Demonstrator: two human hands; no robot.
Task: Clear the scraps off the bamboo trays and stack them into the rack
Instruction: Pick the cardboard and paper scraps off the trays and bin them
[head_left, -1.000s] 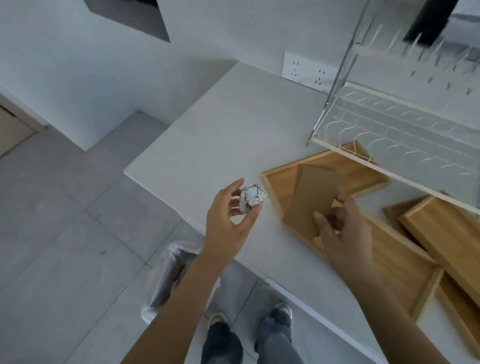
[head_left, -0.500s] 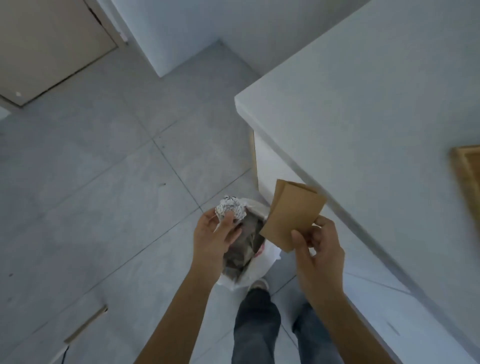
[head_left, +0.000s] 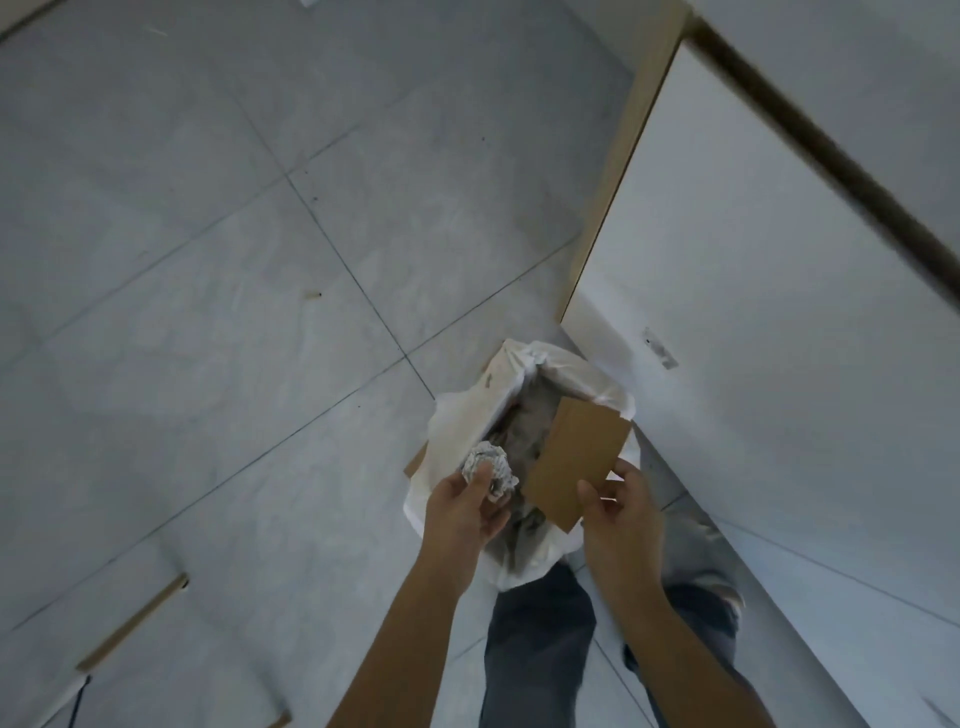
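Head view looks straight down at the floor beside the counter's white side panel (head_left: 753, 291), where a lined trash bin (head_left: 467, 415) stands just beside the cabinet. My left hand (head_left: 462, 512) is curled around a crumpled foil ball (head_left: 488, 467), thumb pressed over its top, and it sits above the bin's near rim. My right hand (head_left: 621, 519) pinches the lower corner of a flat brown cardboard piece (head_left: 574, 457) between thumb and fingers; the card tilts out over the bin mouth.

Both scraps look very light. The foil ball should be springy and crush-tolerant, so a loose wrap is enough, and I judge it will drop cleanly once the fingers spread. The cardboard seems stiff but thin; a corner pinch works, though it may flutter or catch the liner's edge, so I would release it well over the opening. The bamboo trays and the rack are out of sight from here.
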